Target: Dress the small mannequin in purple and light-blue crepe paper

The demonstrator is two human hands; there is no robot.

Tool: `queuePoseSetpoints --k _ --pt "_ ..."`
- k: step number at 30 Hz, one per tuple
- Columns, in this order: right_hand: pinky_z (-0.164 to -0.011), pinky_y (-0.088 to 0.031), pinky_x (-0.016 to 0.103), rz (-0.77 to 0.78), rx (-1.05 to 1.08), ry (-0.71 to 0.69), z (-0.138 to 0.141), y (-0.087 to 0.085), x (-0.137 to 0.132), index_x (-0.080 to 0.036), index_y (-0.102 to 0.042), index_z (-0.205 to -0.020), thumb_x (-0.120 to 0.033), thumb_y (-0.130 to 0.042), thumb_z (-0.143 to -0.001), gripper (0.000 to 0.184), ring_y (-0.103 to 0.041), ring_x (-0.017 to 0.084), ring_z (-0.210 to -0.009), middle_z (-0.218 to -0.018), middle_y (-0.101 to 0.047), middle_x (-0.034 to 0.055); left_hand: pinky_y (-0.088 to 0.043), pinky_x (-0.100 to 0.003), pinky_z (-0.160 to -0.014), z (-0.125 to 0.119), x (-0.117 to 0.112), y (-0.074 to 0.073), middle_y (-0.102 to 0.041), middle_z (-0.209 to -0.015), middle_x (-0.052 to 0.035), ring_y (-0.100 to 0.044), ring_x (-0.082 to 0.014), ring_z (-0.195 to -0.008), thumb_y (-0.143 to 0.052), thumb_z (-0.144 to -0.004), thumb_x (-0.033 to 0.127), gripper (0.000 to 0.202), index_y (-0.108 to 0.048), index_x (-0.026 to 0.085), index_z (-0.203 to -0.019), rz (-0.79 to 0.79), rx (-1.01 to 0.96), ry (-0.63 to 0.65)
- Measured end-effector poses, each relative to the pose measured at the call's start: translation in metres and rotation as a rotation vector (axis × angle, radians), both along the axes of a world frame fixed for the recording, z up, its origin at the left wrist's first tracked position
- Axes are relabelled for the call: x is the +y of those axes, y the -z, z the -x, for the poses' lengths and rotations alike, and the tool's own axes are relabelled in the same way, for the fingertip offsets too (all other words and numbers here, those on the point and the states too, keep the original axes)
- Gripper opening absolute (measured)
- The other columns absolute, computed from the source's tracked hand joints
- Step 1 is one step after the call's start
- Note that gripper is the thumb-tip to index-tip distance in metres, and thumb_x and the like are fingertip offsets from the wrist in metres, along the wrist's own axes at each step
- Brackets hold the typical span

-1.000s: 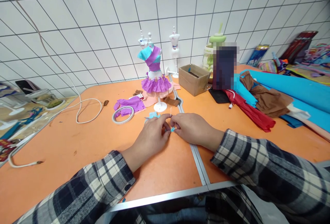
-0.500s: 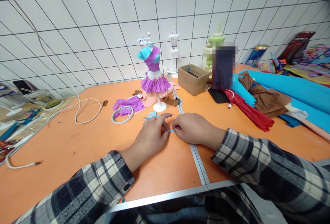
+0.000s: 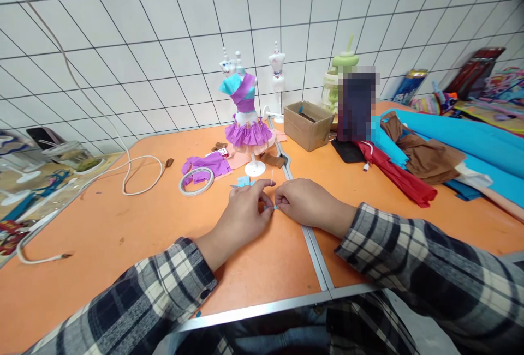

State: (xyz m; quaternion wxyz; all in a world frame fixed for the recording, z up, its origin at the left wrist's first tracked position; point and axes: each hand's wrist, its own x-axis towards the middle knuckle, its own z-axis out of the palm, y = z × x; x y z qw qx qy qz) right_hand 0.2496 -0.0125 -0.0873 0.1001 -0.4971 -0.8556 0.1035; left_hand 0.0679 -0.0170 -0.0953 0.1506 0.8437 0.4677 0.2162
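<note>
Both my hands meet fingertip to fingertip low over the orange table (image 3: pixel 164 257). Between them shows a tiny light-blue strip (image 3: pixel 275 208), too small to tell whether paper or cloth. My left hand (image 3: pixel 250 208) pinches one end, its index finger raised with a thin whitish strip (image 3: pixel 272 176) standing at the tip. My right hand (image 3: pixel 305 200), fingers curled, closes on the other end. Just beyond them stands a small dress-form mannequin (image 3: pixel 245 107) in a blue and purple top and a ruffled purple skirt (image 3: pixel 249 133). Light-blue scraps (image 3: pixel 244 181) lie behind my left hand.
A tape roll (image 3: pixel 180 186) lies by purple crepe material (image 3: pixel 216 163) on the left, near a white cable (image 3: pixel 141 192). Toward the back are a cardboard box (image 3: pixel 315 132), a phone on a stand (image 3: pixel 356 107) and another mannequin (image 3: pixel 277 66). Red material (image 3: pixel 403 180) lies right.
The blue strip between my fingertips shows slightly less, and my fingers have shifted a little. The view has moved slightly; both hands keep their pinch.
</note>
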Motion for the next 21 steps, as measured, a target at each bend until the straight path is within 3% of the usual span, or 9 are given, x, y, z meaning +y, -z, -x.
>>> queuePoseSetpoints --k 7,12,16,21 --pt "-0.059 -0.027 0.026 0.005 0.059 0.048 -0.0038 -0.0032 0.0006 -0.025 -0.069 -0.101 -0.028 -0.06 -0.086 0.018 -0.062 0.016 -0.078 -0.09 -0.073 -0.0001 -0.04 -0.046 -0.093 0.0038 0.0006 0.0028 -0.076 -0.087 0.0018 -0.069 -0.0246 -0.094 -0.057 -0.079 0.009 0.051 -0.046 0.025 -0.126 -0.031 -0.002 0.023" --pt "-0.059 -0.026 0.027 0.03 0.027 -0.004 -0.0023 -0.0051 0.0007 -0.026 -0.073 -0.086 -0.025 -0.055 -0.087 0.017 -0.061 0.016 -0.076 -0.082 -0.072 -0.0003 -0.039 -0.046 -0.093 0.0041 0.0007 0.0032 -0.075 -0.086 0.0027 -0.067 -0.0231 -0.093 -0.057 -0.078 0.007 0.056 -0.044 0.025 -0.13 -0.026 -0.027 0.027" --pt "-0.058 -0.026 0.027 0.05 -0.002 -0.001 0.0012 -0.0034 0.001 -0.021 -0.071 -0.085 -0.023 -0.055 -0.086 0.016 -0.059 0.016 -0.073 -0.08 -0.07 0.0021 -0.041 -0.045 -0.092 0.0046 0.0009 0.0038 -0.074 -0.085 0.0013 -0.066 -0.0234 -0.093 -0.057 -0.08 0.008 0.056 -0.043 0.023 -0.133 -0.013 -0.031 0.03" --pt "-0.06 -0.028 0.026 0.005 0.045 -0.012 0.0022 0.0005 0.0035 -0.019 -0.068 -0.085 -0.022 -0.059 -0.084 0.01 -0.059 0.015 -0.076 -0.082 -0.069 0.0026 -0.039 -0.047 -0.097 0.0079 -0.0035 -0.0003 -0.072 -0.112 -0.0059 -0.059 -0.0278 -0.112 -0.065 -0.081 0.02 0.058 -0.043 0.024 -0.135 -0.071 -0.06 0.031"
